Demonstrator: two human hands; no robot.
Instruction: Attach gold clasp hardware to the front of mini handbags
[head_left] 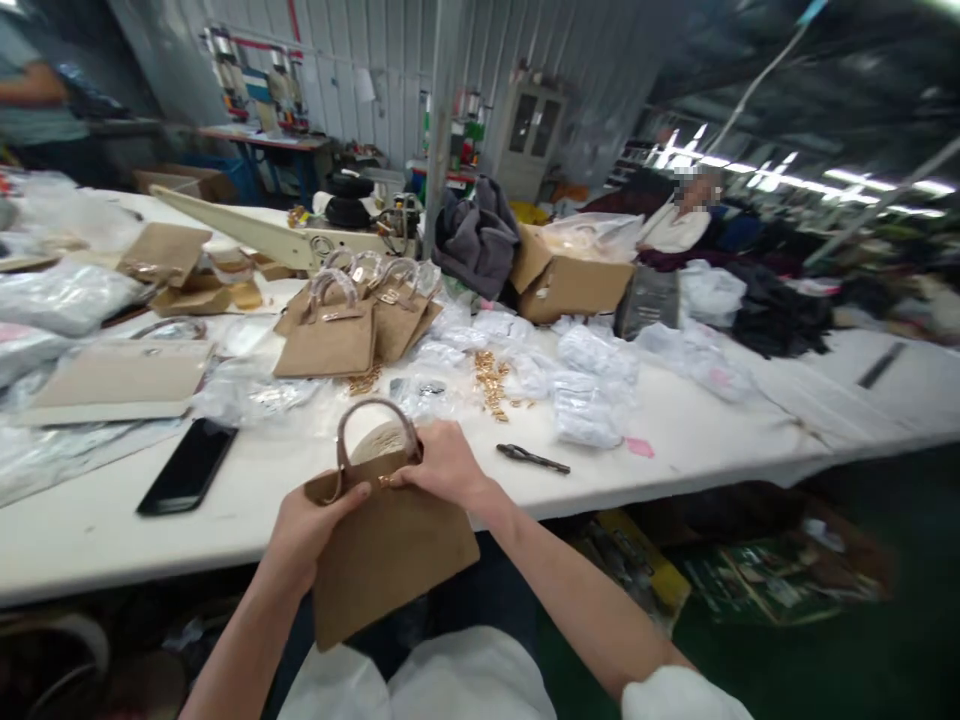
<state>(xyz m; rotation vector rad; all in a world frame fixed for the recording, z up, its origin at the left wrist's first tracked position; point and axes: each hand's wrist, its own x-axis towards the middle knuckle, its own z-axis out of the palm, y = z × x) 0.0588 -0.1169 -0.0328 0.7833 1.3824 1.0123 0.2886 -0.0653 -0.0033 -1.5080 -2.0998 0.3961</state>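
A tan handbag (pixel 394 560) with an upright rounded handle (pixel 373 405) is held between my two hands at the table's front edge. My left hand (pixel 319 520) grips its upper left corner, the thumb lying across the front panel. At the upper right, my right hand (pixel 442 465) is closed on the bag's top edge. Its thumb presses by a small gold-coloured metal piece (pixel 386 481) on the front. Pale stuffing (pixel 381 440) shows behind the top edge. The fingers behind the bag are hidden.
Several tan handbags (pixel 326 335) stand farther back, near loose gold-coloured hardware (pixel 492 385). A black phone (pixel 187 467) lies left and a dark pen-like tool (pixel 532 458) right. Plastic-wrapped packets (pixel 586 400) and a cardboard box (pixel 574 287) sit behind. A person (pixel 679 215) is at the far right.
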